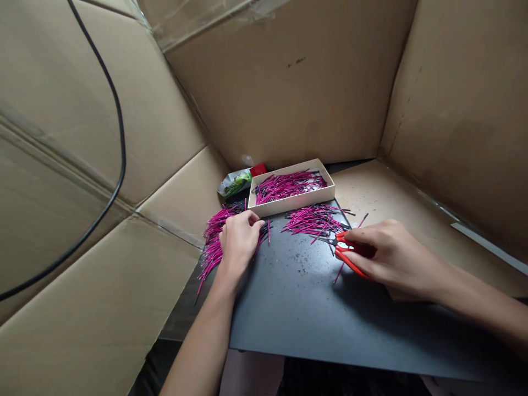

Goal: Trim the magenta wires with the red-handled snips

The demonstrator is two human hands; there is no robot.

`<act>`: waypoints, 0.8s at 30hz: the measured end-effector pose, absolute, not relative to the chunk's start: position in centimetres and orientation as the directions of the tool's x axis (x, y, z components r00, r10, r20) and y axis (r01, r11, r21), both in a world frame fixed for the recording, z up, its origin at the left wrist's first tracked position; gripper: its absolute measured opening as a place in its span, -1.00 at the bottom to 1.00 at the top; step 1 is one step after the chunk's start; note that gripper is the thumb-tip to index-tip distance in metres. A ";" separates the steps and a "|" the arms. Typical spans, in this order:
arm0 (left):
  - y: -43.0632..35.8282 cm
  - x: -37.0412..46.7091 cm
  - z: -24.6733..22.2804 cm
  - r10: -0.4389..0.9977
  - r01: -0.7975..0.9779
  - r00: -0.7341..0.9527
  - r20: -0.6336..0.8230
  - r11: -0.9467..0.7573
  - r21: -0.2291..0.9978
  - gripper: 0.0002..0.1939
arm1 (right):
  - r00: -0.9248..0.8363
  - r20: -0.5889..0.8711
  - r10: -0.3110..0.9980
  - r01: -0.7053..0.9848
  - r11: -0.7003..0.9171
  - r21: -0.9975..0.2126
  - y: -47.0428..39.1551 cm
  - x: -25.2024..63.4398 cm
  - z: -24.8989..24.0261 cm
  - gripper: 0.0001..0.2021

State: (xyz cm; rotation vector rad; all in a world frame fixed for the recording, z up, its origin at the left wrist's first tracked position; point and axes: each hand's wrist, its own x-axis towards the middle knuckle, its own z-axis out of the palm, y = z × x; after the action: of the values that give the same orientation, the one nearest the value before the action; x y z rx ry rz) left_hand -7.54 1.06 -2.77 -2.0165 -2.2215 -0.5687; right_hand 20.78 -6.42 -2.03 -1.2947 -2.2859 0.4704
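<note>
My right hand [388,258] is closed around the red handles of a pair of scissors [350,260], whose blades point left at a pile of short magenta strands with black ends [311,219]. A magenta strand [339,273] slants out below the scissors, and what looks like its other end shows above; whether my hand grips it I cannot tell. My left hand [240,237] has thumb and fingers pinched together at the right edge of another pile of such strands [212,242]. What lies between those fingertips is hidden.
Behind the piles stands a cream open box [292,201] full of similar strands. A green and white packet [236,182] with a red part lies left of it. Dark specks dot the grey tabletop [289,313]. Cardboard walls [297,88] surround it; a black cable [119,121] hangs left.
</note>
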 end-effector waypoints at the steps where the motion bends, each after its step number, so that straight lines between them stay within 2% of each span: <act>1: 1.1 -7.5 -2.8 0.944 0.979 -0.137 0.299 0.083 0.186 -0.86 | -0.444 0.228 0.867 0.705 0.495 -0.508 -6.4 20.8 -2.0 -0.75; 5: 1.2 -7.5 -2.8 0.946 0.983 -0.177 0.272 0.155 0.103 -0.82 | -0.446 0.219 0.868 0.703 0.491 -0.515 -6.4 20.7 -2.1 -0.75; 9: 1.1 -7.3 -2.9 0.941 0.979 -0.201 0.273 0.186 0.081 -0.78 | -0.455 0.206 0.866 0.710 0.493 -0.503 -6.4 20.7 -2.1 -0.74; 14: 0.5 -6.2 -3.1 0.932 0.992 -0.120 0.342 0.097 0.084 -0.74 | -0.440 0.219 0.871 0.718 0.487 -0.497 -6.3 20.7 -2.1 -0.77; 20: 0.1 -5.6 -3.5 0.977 0.995 -0.095 0.190 0.086 0.057 -0.74 | -0.438 0.241 0.866 0.718 0.498 -0.486 -6.2 20.7 -2.3 -0.76; 24: 0.5 -6.2 -3.3 0.982 0.994 -0.083 0.167 0.069 0.086 -0.79 | -0.419 0.244 0.875 0.727 0.484 -0.488 -6.2 20.6 -2.2 -0.78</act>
State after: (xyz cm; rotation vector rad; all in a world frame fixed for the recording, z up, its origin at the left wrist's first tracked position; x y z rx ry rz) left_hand -6.24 0.46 -3.29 -2.0826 -2.2491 -0.2733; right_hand 20.64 -6.18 -2.19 -1.3250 -2.2673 0.4261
